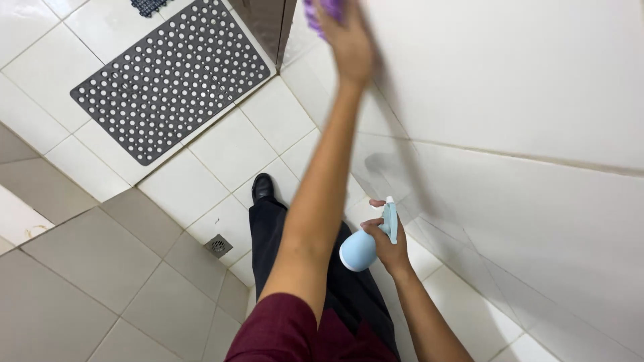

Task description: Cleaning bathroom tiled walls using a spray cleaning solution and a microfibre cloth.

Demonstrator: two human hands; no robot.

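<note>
My left hand (350, 41) is stretched far out and pressed flat on a purple cloth (323, 9) against the white tiled wall (510, 80); the hand is motion-blurred and the cloth is cut off by the frame's top edge. My right hand (388, 243) is held lower, close to the wall, gripping a light blue spray bottle (362, 247) by its neck, with one finger near the white trigger. The bottle's nozzle points toward the wall.
A dark grey perforated rubber mat (171, 77) lies on the white floor tiles at upper left. A small square floor drain (219, 245) sits beside my dark trouser leg and black shoe (262, 188). Grey tiles (87, 281) cover the lower left.
</note>
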